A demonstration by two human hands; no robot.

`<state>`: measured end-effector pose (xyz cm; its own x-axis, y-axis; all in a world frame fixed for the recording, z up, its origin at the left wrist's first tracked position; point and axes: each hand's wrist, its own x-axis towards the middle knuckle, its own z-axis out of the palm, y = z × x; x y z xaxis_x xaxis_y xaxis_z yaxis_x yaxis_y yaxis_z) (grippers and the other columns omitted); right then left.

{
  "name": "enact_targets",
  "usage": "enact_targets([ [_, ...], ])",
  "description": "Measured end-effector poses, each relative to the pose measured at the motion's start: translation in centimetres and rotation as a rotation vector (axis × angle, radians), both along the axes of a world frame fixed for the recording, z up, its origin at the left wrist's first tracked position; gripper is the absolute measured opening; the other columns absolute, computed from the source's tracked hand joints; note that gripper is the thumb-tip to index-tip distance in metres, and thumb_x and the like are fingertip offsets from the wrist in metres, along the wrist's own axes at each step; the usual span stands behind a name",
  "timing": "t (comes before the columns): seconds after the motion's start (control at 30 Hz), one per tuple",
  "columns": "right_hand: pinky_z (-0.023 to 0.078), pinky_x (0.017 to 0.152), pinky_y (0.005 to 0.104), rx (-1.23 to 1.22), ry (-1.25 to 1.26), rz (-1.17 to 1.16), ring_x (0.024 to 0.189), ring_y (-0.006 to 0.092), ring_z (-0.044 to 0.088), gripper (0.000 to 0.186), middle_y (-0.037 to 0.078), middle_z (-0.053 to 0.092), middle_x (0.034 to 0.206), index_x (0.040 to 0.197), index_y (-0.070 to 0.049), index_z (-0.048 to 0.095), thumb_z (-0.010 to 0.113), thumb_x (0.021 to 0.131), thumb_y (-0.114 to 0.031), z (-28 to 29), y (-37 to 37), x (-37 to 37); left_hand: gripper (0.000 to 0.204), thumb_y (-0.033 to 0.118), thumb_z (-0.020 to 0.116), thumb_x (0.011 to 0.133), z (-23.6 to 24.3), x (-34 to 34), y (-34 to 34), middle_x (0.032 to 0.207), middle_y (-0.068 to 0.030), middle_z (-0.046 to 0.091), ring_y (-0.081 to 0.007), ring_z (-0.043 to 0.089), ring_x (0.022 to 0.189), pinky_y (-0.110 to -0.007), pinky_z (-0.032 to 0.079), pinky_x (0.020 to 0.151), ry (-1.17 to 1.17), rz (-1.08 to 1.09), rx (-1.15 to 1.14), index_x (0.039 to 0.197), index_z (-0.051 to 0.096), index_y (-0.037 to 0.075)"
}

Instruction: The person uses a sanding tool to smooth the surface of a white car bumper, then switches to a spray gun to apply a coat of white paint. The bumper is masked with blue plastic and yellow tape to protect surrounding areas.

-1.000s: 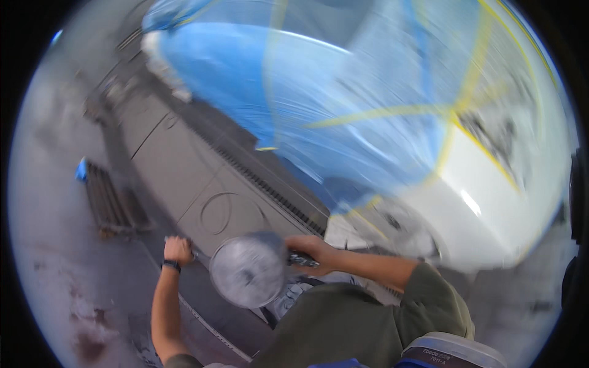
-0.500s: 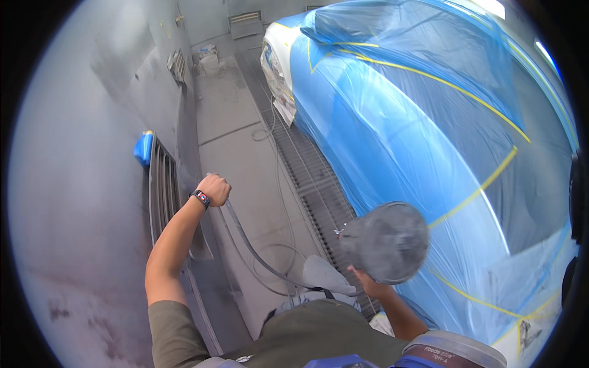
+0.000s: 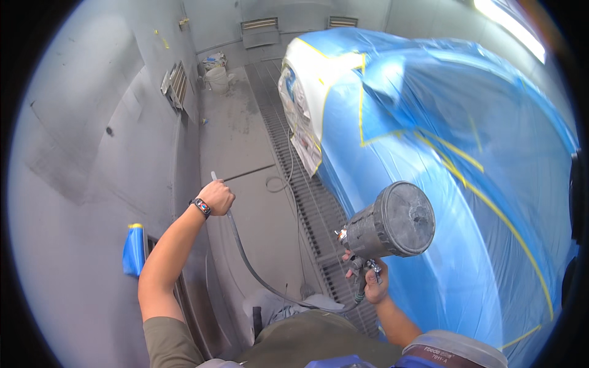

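Note:
My left hand (image 3: 217, 197), with a watch on the wrist, is closed around a grey air hose (image 3: 245, 246) and held out to the left over the floor. From there the hose sags past my waist to the spray gun (image 3: 358, 270) on the right. My right hand (image 3: 375, 286) grips that gun by its handle, fingers partly hidden behind it. A big dusty dark cup (image 3: 388, 222) sits on the gun, tilted, its round lid toward me. Just beyond the cup is a car (image 3: 307, 64) covered in blue plastic film (image 3: 405, 159) edged with yellow tape.
A grey wall (image 3: 80, 153) with vents runs along the left; a blue roll (image 3: 134, 250) hangs there. Floor grating (image 3: 316, 202) lies beside the car, with a thin hose (image 3: 293, 178) across it. A white bucket (image 3: 216, 80) stands at the far end.
The view has tilted up and shows more of the car's white front end. The spray gun has turned, so its handle and the side of its cup now show. My left hand keeps the hose.

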<state>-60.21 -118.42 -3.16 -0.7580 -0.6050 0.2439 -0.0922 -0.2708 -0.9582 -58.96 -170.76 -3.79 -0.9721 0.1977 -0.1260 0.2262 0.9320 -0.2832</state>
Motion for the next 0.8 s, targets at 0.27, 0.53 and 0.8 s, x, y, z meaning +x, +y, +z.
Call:
enact_targets([
  [0.27, 0.061, 0.08, 0.0359, -0.018, -0.052, -0.047, 0.121, 0.0334, 0.066, 0.098, 0.03, 0.06, 0.138, 0.149, 0.012, 0.04, 0.045, 0.101, -0.074, -2.3, -21.5, -20.4, 0.01, 0.019, 0.068, 0.07, -2.3, -20.7, -22.1, 0.066, -0.014, 0.07, -0.0331, 0.069, 0.068, -0.042, 0.052, 0.076, 0.009, 0.003, 0.001, 0.063, 0.071, 0.012],
  [0.53, 0.061, 0.075, 0.0366, -0.001, -0.013, -0.276, 0.119, 0.0355, 0.067, 0.097, 0.031, 0.062, 0.134, 0.148, 0.012, 0.04, 0.044, 0.101, -0.073, -0.8, -43.4, -32.7, 0.011, 0.018, 0.067, 0.075, -6.6, -38.8, -44.8, 0.068, -0.0178, 0.069, -0.0395, 0.07, 0.074, -0.049, 0.055, 0.074, -0.073, 0.049, 0.149, 0.069, 0.072, 0.01],
  [0.8, 0.058, 0.063, 0.0308, -0.201, -0.173, -0.654, 0.105, 0.0309, 0.071, 0.089, 0.028, 0.068, 0.122, 0.136, 0.012, 0.052, 0.041, 0.102, -0.07, 0.4, -63.2, -54.6, 0.012, 0.018, 0.065, 0.079, -11.6, -62.1, -66.6, 0.077, -0.0199, 0.071, -0.0404, 0.071, 0.079, -0.05, 0.056, 0.074, -0.144, 0.056, 0.199, 0.077, 0.075, 0.011],
])
